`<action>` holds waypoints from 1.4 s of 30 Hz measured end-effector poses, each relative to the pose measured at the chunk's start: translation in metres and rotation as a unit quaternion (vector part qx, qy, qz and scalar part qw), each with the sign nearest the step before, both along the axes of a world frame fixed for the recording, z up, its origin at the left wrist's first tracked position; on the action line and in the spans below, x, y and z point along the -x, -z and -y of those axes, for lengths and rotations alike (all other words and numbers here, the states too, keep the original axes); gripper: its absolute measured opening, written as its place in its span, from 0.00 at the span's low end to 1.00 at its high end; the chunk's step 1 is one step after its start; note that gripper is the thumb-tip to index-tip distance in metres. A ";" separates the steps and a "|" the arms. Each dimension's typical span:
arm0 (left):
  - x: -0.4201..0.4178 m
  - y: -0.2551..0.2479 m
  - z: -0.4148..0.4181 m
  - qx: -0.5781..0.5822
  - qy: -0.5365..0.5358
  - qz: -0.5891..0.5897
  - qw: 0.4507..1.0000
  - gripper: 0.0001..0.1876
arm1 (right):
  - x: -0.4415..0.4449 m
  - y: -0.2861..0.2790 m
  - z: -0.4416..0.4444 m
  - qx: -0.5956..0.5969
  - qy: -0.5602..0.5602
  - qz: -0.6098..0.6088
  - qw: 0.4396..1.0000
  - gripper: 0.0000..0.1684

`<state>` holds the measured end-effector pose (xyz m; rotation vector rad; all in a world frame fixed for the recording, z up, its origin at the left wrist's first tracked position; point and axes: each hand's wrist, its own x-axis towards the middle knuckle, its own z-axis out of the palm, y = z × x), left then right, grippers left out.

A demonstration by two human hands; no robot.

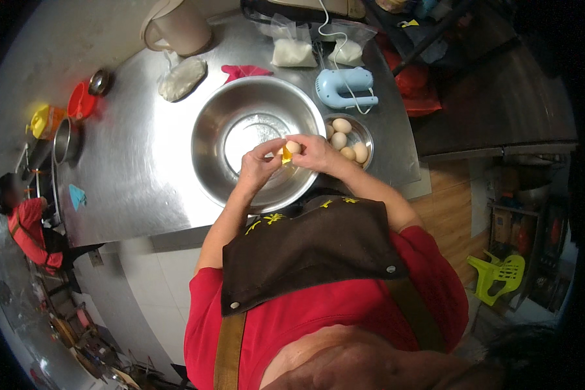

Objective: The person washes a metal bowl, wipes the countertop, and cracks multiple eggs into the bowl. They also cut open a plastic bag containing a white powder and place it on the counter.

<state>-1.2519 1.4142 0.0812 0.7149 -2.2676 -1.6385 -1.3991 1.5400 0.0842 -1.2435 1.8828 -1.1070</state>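
Observation:
Over a wide stainless steel bowl my two hands meet at a cracked egg. Orange-yellow yolk shows between the shell parts. My left hand holds the shell from the left with its fingertips. On the other side, my right hand grips the shell between thumb and fingers. Just right of the large bowl is a smaller metal bowl with several whole eggs in it, partly hidden by my right wrist. A pale blue electric hand mixer lies behind that bowl.
Bags of white powder, a bagged pale lump, a pink-red cloth and a beige jug line the back of the steel table. A blue cloth lies left. Another person is beyond the table's left end.

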 end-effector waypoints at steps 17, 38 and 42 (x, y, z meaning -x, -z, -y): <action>0.002 -0.012 0.002 0.228 0.016 -0.071 0.971 0.19 | 0.003 -0.007 -0.036 0.156 0.055 -0.237 0.957 0.26; 0.113 0.006 -0.077 0.247 0.205 -0.087 0.943 0.19 | 0.118 0.047 -0.078 -0.014 0.171 -0.234 0.957 0.13; 0.082 -0.036 -0.064 0.224 0.157 -0.089 0.958 0.18 | 0.110 0.046 -0.053 -0.181 0.124 -0.283 0.934 0.13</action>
